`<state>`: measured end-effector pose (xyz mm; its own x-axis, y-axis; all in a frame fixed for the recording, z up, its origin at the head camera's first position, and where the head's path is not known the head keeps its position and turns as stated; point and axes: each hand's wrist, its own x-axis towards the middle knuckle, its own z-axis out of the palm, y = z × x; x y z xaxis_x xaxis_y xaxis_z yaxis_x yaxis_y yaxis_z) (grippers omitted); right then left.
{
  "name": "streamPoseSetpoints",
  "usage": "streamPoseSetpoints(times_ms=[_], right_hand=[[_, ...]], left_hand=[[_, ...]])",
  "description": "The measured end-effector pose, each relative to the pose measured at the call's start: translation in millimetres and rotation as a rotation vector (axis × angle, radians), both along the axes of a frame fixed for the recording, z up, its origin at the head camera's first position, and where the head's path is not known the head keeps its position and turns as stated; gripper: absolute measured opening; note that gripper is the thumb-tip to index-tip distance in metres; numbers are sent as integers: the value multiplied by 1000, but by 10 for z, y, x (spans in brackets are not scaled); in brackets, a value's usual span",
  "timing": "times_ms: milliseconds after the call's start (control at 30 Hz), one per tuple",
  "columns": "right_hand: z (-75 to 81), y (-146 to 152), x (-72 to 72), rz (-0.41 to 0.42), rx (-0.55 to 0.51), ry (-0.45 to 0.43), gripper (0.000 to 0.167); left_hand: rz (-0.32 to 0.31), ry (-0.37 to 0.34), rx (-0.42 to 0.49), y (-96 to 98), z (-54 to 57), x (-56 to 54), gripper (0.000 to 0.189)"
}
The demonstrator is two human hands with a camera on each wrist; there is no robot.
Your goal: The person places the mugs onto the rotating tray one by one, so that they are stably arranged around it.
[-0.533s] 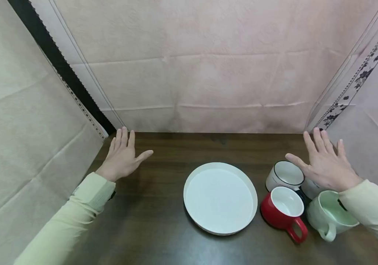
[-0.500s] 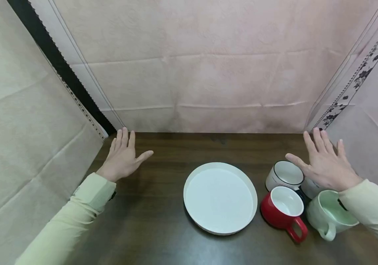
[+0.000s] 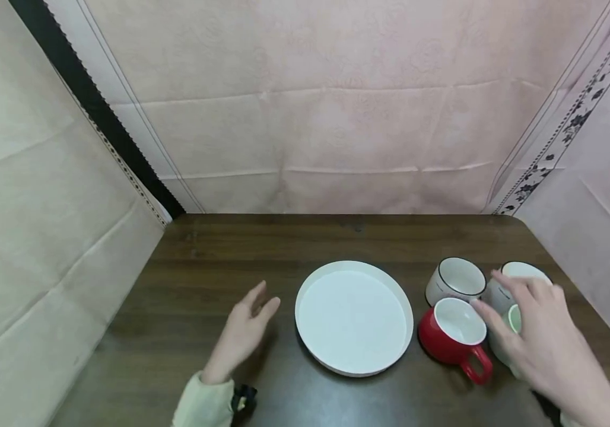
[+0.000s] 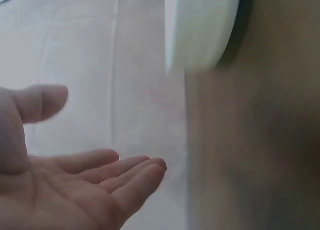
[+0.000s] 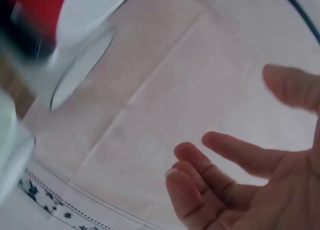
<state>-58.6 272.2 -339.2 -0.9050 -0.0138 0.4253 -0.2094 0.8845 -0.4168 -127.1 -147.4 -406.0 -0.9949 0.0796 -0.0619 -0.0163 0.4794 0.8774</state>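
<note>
My left hand (image 3: 242, 332) hovers left of a round white plate (image 3: 354, 318), its thumb apart from loosely bent fingers and nothing held. In the left wrist view the plate's side (image 4: 202, 30) stands beyond that hand. Over the mugs at the right is my right hand (image 3: 542, 335), relaxed, with a gap between thumb and fingers. A red mug (image 3: 441, 339) with white inside is just left of it. Behind stand two white mugs with dark rims, one at the left (image 3: 456, 279) and one at the right (image 3: 499, 295). A pale green mug (image 3: 514, 319) is mostly hidden under the right hand.
Everything stands on a dark brown wooden table (image 3: 177, 314). Pale cloth (image 3: 305, 118) hangs behind it, and more cloth closes off both sides. A floral band (image 3: 550, 157) runs down the right corner, and a black strip (image 3: 102, 112) down the left.
Both hands have drawn back from the far side of the table toward the body. The left has come rightward, nearer the plate; the right is now over the mugs. Plate and mugs stay put.
</note>
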Motion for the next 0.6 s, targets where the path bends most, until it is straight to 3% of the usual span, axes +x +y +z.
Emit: streamPoseSetpoints(times_ms=[100,267,433,533,600], right_hand=[[-152,-84,210,-89,-54,-52,55],[-438,-185,448,-335,-140,-83,52],[-604,-295,507,-531,-277,-3,44],[-705,-354,519,-579,-330,85,40],[-775,-388,525,-595,-339,106,38]], left_hand=[[50,2,144,193,-133,72,62],[62,40,223,401,-262,87,51],[89,39,386,512,-393,132,47],[77,44,491,561,-452,159,50],[70,53,499,581,-479,162,54]])
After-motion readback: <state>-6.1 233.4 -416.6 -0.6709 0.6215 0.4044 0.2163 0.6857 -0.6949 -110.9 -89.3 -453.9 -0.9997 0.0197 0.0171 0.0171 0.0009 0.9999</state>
